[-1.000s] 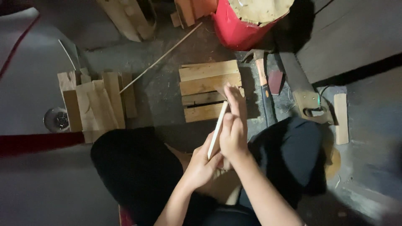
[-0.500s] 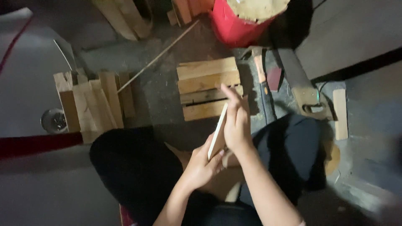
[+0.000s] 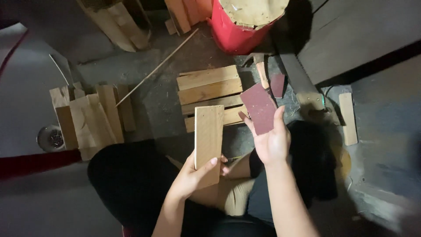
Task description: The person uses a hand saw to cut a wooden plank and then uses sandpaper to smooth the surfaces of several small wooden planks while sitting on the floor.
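Two hands hold a small wooden board and a piece of sandpaper over a stack of planks on the floor.

Far to the left of the stack of planks (image 3: 210, 90) sits a little round metal tin (image 3: 51, 137), and next to it is a heap of wood offcuts (image 3: 90, 116). A thin stick (image 3: 158, 66) lies slanted between the heap and the stack. Just below the stack, the left hand (image 3: 193, 175) holds a small wooden board (image 3: 209, 142) standing up, with the fingers and thumb wrapped round its bottom end. To the right of the board, the right hand (image 3: 272, 142) is open and flat, and a dark red sheet of sandpaper (image 3: 259, 108) rests on its fingers, overlapping the stack's right edge. Above the stack stands a red bucket (image 3: 239, 33). To the right of the stack lies a handsaw (image 3: 300, 81).
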